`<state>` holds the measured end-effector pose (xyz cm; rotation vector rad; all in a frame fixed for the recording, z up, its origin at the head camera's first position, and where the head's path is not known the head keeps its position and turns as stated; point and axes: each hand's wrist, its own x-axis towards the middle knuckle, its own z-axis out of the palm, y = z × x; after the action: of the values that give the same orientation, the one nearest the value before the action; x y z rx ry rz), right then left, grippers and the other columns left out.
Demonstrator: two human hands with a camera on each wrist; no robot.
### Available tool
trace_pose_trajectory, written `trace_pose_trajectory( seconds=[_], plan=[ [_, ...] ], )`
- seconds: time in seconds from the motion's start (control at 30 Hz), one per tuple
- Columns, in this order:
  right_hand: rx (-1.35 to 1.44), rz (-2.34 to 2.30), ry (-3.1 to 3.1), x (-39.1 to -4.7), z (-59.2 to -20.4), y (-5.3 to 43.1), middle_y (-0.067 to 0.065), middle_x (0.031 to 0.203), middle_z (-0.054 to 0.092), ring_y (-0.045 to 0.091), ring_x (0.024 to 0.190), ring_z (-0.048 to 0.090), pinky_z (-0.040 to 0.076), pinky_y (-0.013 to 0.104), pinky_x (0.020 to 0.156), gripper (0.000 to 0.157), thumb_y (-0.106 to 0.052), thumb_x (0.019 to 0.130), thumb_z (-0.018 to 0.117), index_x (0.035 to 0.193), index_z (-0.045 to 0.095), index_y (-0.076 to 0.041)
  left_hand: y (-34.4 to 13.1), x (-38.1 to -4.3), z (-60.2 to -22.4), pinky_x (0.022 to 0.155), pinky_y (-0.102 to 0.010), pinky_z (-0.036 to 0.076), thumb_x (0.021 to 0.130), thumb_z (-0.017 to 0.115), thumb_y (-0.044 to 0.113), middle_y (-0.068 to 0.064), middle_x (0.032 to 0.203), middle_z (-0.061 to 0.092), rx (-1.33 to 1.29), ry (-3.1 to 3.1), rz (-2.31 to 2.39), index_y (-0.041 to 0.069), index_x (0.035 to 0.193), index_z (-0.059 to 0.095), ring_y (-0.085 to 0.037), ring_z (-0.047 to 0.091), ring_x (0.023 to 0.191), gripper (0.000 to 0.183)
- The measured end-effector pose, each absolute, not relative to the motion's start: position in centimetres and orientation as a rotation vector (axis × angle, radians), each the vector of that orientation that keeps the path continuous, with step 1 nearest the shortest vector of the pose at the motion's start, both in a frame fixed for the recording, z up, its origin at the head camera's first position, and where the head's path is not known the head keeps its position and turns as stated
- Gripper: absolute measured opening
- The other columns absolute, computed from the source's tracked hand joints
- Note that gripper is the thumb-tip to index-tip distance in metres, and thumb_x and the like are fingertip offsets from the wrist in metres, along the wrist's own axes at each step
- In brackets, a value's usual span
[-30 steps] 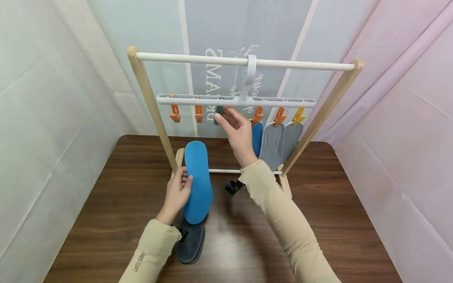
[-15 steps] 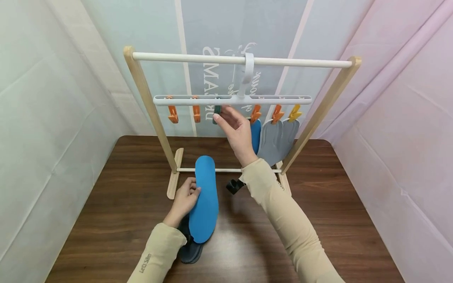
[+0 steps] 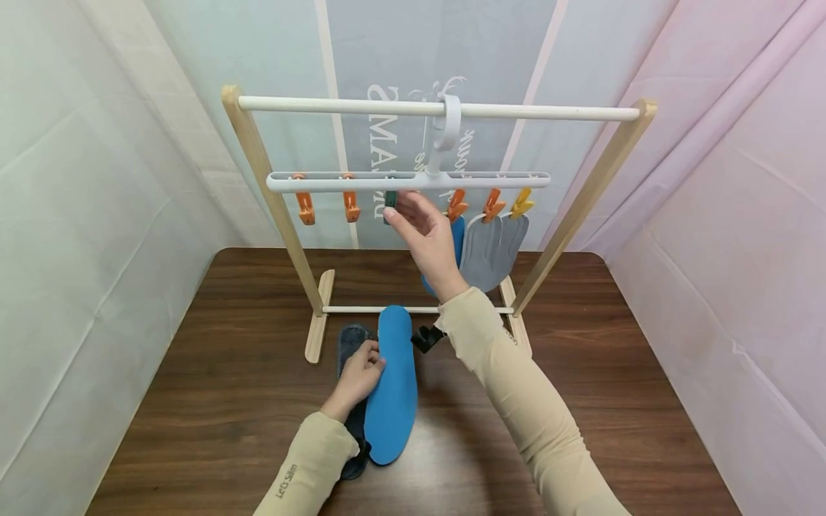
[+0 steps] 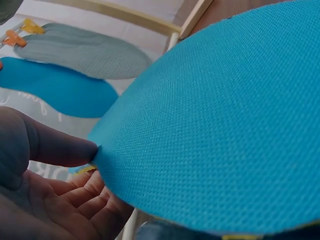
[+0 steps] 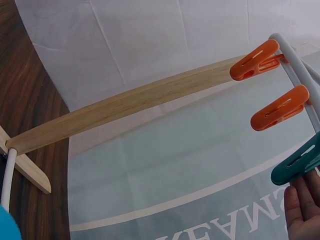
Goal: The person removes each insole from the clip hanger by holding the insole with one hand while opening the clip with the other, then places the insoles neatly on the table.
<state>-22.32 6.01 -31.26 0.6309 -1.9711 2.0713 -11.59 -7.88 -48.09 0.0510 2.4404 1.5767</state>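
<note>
My left hand (image 3: 361, 376) pinches the edge of a blue insole (image 3: 395, 387) between thumb and fingers, low in front of the rack. In the left wrist view this insole (image 4: 215, 120) fills much of the picture, its textured face showing. My right hand (image 3: 429, 240) is raised to the white hanger (image 3: 348, 183) and holds a green clip (image 3: 391, 198) between thumb and fingers. The right wrist view shows fingertips against the underside of that clip (image 5: 297, 162); the thumb is out of sight there. Dark insoles (image 3: 352, 344) lie on the table, partly covered by the left hand and blue insole.
The hanger hooks over the white rail (image 3: 548, 112) of a wooden rack (image 3: 596, 179). Two orange clips (image 3: 350, 197) hang unloaded at left. On the right, clips hold another blue insole (image 3: 457, 236), partly behind my right hand, and grey insoles (image 3: 487, 251). A curtain stands behind.
My left hand has carried the blue insole down and to the right, uncovering more of the dark insoles. The hanger has shifted slightly left, with my right hand staying at the green clip.
</note>
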Motion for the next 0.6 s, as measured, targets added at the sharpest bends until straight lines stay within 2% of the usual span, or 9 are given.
trace_pose_trajectory(
  seconds=[0.27,0.6],
  plan=[
    [0.612,2.099,-1.947,-22.4,-31.2,6.1,0.018,0.125,0.059,0.021,0.114,0.059,0.049,0.034,0.097,0.036,-0.01,0.093,0.062,0.128,0.057,-0.001,-5.9,-10.6,-49.0,0.078,-0.038,0.045,0.099,0.044,0.004,-0.021,0.106,0.057,0.133,2.394,1.523,-0.008,0.127,0.045,-0.026,0.055,0.086,0.03],
    [0.59,2.097,-1.966,-22.3,-31.2,6.1,0.015,0.126,0.06,0.02,0.115,0.059,0.049,0.033,0.098,0.037,-0.01,0.094,0.062,0.13,0.056,-0.002,-4.4,-10.6,-49.9,0.079,-0.042,0.046,0.096,0.046,0.001,-0.026,0.107,0.059,0.151,2.384,1.489,-0.01,0.121,0.049,-0.037,0.057,0.095,0.028]
  ],
)
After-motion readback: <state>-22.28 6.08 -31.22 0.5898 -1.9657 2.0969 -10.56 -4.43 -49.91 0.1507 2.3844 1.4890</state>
